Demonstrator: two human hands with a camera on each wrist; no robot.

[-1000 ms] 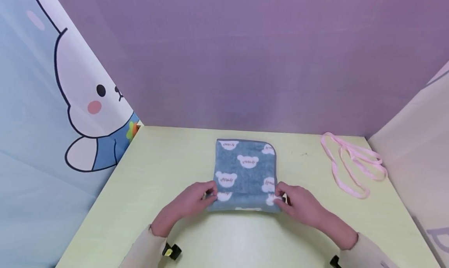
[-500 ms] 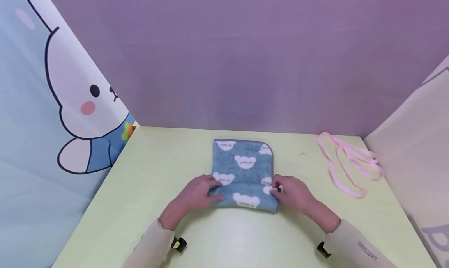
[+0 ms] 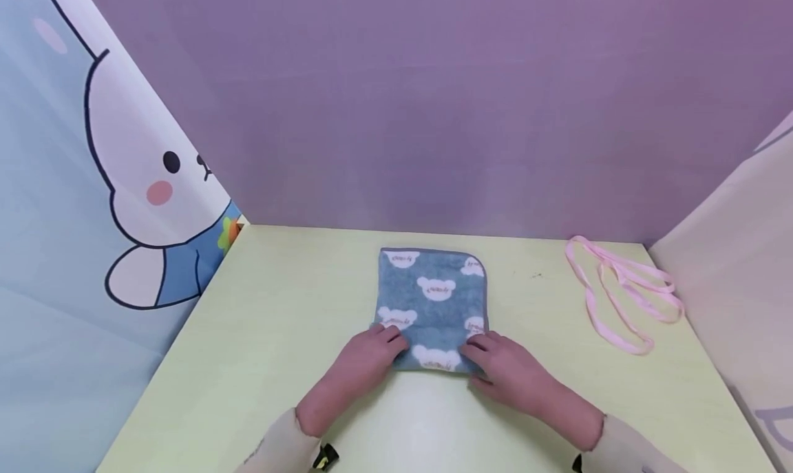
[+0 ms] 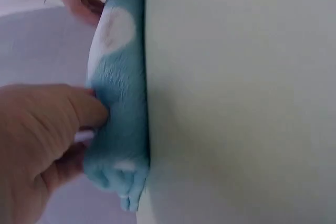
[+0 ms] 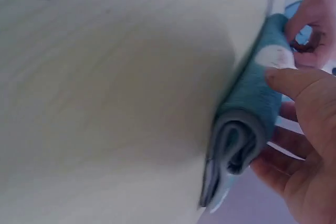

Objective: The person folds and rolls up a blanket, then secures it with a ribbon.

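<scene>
A blue-grey towel (image 3: 436,311) with white bear heads lies on the table, its near end turned over into a thick roll. My left hand (image 3: 365,359) holds the near left corner of this roll; in the left wrist view the left thumb (image 4: 86,106) presses its front. At the near right corner my right hand (image 3: 511,373) grips the roll, fingers over the top. The right wrist view shows the right thumb (image 5: 294,81) against the towel's front side and the layered end (image 5: 239,140) of the roll. Some fingertips are hidden behind the cloth.
A pink loop of ribbon (image 3: 591,308) lies loosely on the pale yellow table (image 3: 297,280), to the right. A purple cloth wall (image 3: 434,101) closes the back. Cloth with a cartoon rabbit (image 3: 149,184) hangs at the left, and a pale cloth (image 3: 743,266) at the right.
The towel's near end has been rolled away from me, then both hands shifted to its near edge, fingers now lying over the roll. The pink ribbon stays put.
</scene>
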